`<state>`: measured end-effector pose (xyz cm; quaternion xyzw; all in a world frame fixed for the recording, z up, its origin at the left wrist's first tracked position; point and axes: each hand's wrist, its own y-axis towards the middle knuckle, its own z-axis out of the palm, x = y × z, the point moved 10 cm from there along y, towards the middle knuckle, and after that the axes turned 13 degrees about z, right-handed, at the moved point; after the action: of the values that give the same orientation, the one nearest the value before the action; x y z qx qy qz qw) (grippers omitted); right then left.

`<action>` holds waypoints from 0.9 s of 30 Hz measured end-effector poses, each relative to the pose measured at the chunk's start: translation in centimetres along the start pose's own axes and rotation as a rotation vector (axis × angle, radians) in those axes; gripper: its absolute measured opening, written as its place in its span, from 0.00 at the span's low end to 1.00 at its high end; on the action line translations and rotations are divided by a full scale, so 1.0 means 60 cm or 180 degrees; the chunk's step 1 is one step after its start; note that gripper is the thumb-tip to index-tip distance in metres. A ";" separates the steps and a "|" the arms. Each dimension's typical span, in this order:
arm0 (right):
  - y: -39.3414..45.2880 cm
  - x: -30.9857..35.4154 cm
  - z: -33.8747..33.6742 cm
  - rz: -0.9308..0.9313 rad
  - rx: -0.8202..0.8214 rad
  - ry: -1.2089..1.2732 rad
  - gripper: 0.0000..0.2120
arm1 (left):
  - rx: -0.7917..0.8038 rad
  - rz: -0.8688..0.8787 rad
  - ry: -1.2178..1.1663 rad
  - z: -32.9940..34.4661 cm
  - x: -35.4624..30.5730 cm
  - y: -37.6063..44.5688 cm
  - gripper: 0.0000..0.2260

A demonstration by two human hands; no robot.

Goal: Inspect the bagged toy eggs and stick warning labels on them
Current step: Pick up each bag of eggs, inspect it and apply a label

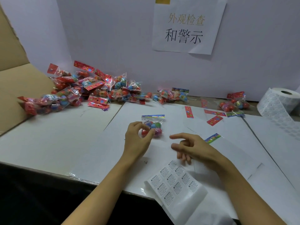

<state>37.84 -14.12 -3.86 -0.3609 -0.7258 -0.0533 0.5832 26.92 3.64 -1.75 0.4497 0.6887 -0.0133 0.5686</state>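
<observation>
White paper sheets cover the surface point(56, 140) in the head view, the only view. At its middle lies a bag point(153, 125) of toy eggs, clear plastic with a blue-green header card at its far edge and red, blue and green eggs inside. The left hand point(138, 138) rests at the bag's near left side, thumb and fingertips curled onto a red egg through the plastic, a light pinch on the bag. The right hand point(193, 146) hovers just right of the bag, apart from it, forefinger stretched toward it and the other fingers bent under; whether a label sticks to its fingertips cannot be told.

Near the front edge, under the right forearm, lies a label sheet point(175, 182) printed with rows of warning labels, its near end curling over the edge. A loose blue-green header card point(212, 138) shows just beyond the right hand.

At the far left a pile point(90, 88) of bagged eggs, mostly with red headers, spills beside a cardboard box point(19, 78). More bags point(172, 95) lie along the back wall, and another point(233, 103) farther right. A label roll point(282, 101) stands at the far right. A paper sign point(186, 28) with Chinese characters hangs on the wall.
</observation>
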 end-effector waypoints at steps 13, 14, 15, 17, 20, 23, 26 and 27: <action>-0.020 0.023 -0.077 -0.0544 -0.0851 0.1589 0.21 | 0.0080 0.0252 -0.0922 0.005 -0.040 -0.004 0.13; -0.022 0.015 -0.092 -0.0512 -0.1132 0.1695 0.18 | 0.0366 0.0235 -0.1061 0.021 -0.047 -0.009 0.15; -0.025 0.007 -0.105 -0.0484 -0.1372 0.1754 0.17 | 0.0671 0.0212 -0.1134 0.038 -0.052 -0.017 0.17; -0.029 -0.006 -0.122 -0.0503 -0.1708 0.1917 0.14 | 0.1266 0.0156 -0.1110 0.071 -0.053 -0.034 0.17; -0.036 -0.012 -0.132 -0.0652 -0.2079 0.1989 0.11 | 0.1747 0.0197 -0.0918 0.095 -0.046 -0.048 0.12; -0.033 -0.008 -0.128 -0.0773 -0.2155 0.1907 0.10 | 0.1723 0.0236 -0.0956 0.095 -0.042 -0.043 0.05; -0.044 0.010 -0.128 -0.0920 -0.2416 0.1248 0.12 | 0.1578 0.0166 -0.1086 0.090 -0.038 -0.037 0.03; -0.058 0.023 -0.128 -0.1081 -0.2653 0.0767 0.14 | 0.1519 0.0119 -0.1140 0.088 -0.037 -0.035 0.04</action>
<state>41.94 -19.85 1.00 -0.4318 -0.6184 -0.4767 0.4516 29.55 -1.77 -2.88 0.5737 0.5465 -0.2434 0.5594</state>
